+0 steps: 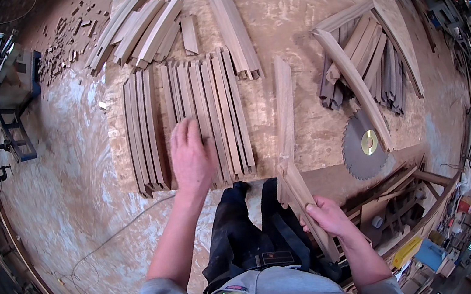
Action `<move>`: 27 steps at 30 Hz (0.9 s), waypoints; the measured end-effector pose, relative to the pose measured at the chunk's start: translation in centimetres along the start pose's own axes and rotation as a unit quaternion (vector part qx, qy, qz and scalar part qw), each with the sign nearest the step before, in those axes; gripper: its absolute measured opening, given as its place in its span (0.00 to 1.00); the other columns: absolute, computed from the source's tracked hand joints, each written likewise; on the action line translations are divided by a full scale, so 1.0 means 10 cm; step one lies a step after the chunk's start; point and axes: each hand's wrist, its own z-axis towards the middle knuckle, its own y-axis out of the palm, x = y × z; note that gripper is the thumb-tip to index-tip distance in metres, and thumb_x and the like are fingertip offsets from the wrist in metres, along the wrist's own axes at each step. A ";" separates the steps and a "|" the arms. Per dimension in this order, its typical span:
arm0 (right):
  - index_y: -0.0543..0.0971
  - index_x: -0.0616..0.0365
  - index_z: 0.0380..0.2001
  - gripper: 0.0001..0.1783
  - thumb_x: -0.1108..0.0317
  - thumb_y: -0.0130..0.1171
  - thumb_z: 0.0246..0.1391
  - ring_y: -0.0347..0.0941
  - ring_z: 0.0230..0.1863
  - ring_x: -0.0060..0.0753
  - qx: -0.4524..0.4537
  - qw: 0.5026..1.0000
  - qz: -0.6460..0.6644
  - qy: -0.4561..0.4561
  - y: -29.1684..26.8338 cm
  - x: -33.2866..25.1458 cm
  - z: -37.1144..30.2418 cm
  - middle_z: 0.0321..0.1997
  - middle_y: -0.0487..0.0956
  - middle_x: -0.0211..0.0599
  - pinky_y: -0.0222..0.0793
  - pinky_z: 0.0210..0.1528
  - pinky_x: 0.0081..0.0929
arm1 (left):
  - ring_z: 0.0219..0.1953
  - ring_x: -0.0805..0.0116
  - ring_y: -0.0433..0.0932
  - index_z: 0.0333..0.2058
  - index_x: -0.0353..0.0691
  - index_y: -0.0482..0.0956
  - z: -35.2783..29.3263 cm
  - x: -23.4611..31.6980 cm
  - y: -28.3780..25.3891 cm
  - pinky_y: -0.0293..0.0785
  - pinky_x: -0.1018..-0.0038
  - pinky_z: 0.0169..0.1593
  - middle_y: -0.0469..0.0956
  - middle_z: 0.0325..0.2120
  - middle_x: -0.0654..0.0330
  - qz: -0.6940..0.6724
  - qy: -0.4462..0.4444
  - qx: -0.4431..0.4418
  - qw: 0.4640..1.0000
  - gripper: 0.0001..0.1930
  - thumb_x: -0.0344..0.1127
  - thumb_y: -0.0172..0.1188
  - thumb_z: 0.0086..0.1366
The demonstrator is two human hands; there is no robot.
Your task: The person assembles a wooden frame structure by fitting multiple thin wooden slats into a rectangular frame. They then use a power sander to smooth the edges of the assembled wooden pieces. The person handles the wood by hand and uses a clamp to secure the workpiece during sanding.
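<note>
My remote view has slats (214, 110) on the table's (320, 139) left, a saw blade (356, 152) near right, stacked pieces (369, 52) behind the blade.

Surroundings of the workshop counter (288, 12), read as a clock face.
Toothed circular saw blade (355, 156) with brass-coloured centre, at 3 o'clock, overhanging the edge; yellow object (407, 251), beside a blue one, past 4; thin cable (113, 233) on the floor (76, 172), 8; blue-and-grey machine (15, 77), 10.
</note>
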 end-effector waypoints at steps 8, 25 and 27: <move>0.73 0.65 0.50 0.18 0.59 0.51 0.68 0.77 0.26 0.26 0.009 0.999 0.027 -0.017 -0.06 0.11 0.01 0.30 0.79 0.38 0.75 0.31 0.26 | 0.62 0.43 0.66 0.54 0.27 0.71 0.19 0.26 0.10 0.64 0.56 0.64 0.71 0.56 0.42 -0.004 0.046 -0.027 0.999 0.26 0.30 0.64 0.56; 0.72 0.65 0.50 0.18 0.61 0.46 0.69 0.77 0.29 0.27 0.001 1.000 0.008 -0.001 -0.05 0.10 0.05 0.32 0.79 0.39 0.78 0.34 0.26 | 0.67 0.49 0.62 0.57 0.37 0.74 0.19 0.49 0.55 0.56 0.54 0.68 0.69 0.61 0.52 0.129 0.113 -0.067 0.983 0.24 0.36 0.58 0.62; 0.71 0.65 0.50 0.18 0.61 0.46 0.69 0.77 0.29 0.27 0.000 1.000 0.006 -0.001 -0.04 0.08 0.07 0.32 0.79 0.39 0.78 0.34 0.26 | 0.64 0.50 0.65 0.55 0.36 0.75 0.18 0.55 0.59 0.60 0.55 0.65 0.69 0.61 0.52 0.143 0.121 -0.051 0.981 0.23 0.34 0.57 0.61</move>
